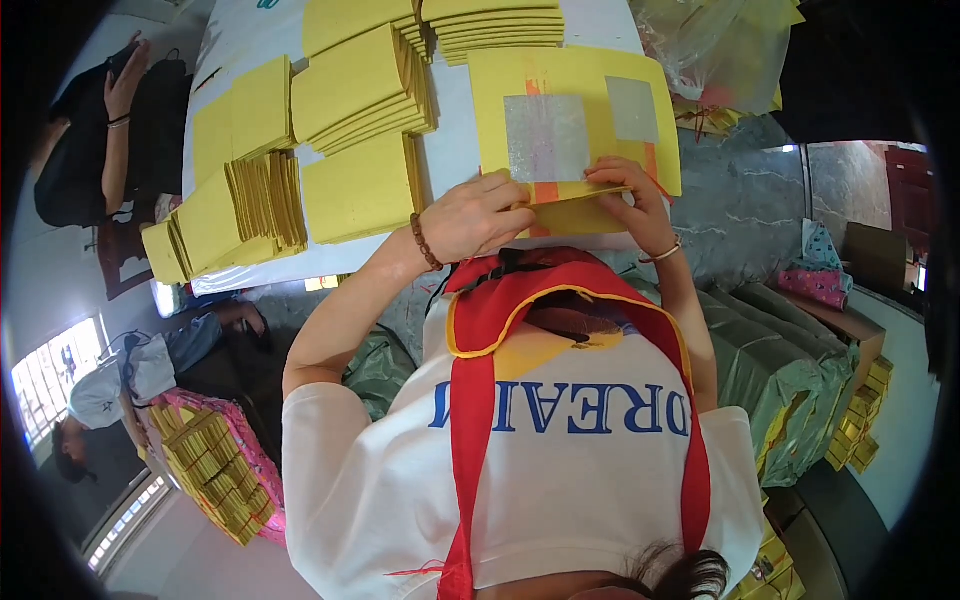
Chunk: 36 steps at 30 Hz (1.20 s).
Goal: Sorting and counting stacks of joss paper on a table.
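A yellow paper sheet with silver foil patches and orange-red strips lies at the table's near right edge. Its near edge is raised into a flap towards me. My left hand, with a brown bead bracelet at the wrist, has its fingers curled on the sheet's near left part. At the right end of the flap, my right hand pinches the paper between thumb and fingers. Folded yellow paper stacks lie left of the sheet, with another fanned stack at the table's left corner.
The white-covered table ends just before my body. A clear plastic bag is at the far right. Green wrapped bundles stand right of me. Another person's hand shows at the far left; a seated person is behind at left.
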### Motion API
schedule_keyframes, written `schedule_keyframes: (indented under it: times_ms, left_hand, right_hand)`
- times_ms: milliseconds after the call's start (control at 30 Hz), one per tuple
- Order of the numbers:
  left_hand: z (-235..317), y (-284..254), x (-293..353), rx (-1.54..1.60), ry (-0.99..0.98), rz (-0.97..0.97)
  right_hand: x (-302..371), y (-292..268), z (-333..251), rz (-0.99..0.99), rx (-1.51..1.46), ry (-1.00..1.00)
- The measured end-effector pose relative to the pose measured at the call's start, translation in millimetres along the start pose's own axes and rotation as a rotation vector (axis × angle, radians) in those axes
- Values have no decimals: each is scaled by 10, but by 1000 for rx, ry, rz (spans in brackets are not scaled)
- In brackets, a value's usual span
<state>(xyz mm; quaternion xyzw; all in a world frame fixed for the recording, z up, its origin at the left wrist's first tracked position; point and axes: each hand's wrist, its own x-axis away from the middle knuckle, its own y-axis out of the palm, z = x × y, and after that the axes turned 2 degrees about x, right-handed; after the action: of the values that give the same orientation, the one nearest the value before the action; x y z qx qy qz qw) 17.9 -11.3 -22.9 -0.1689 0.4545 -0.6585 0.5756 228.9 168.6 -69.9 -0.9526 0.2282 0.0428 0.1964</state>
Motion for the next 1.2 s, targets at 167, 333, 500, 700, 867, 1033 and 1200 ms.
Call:
schedule_keyframes:
  times_ms: [167,333,500,700,867,1033,1200]
  left_hand:
    - [-64,30,43,101,-81,110]
    - [-40,-47,18,267,-256,89]
    - [-83,-145,17,49,-222,181]
    - [-191,-20,149,-427,-123,203]
    - [113,-52,299,-409,-49,124]
    - [137,27,341,-22,-252,211]
    - [57,51,138,355,-760,334]
  right_hand:
    - [11,-27,-32,-24,-164,-40]
    - [34,24,57,4,-7,-67]
    - [27,61,99,83,-147,1]
    - [-5,-17,-151,115,186,-195]
    - [126,-53,-494,43,653,-281]
    - [206,-9,-387,-18,353,-127]
    - [67,130,-417,150,72,213]
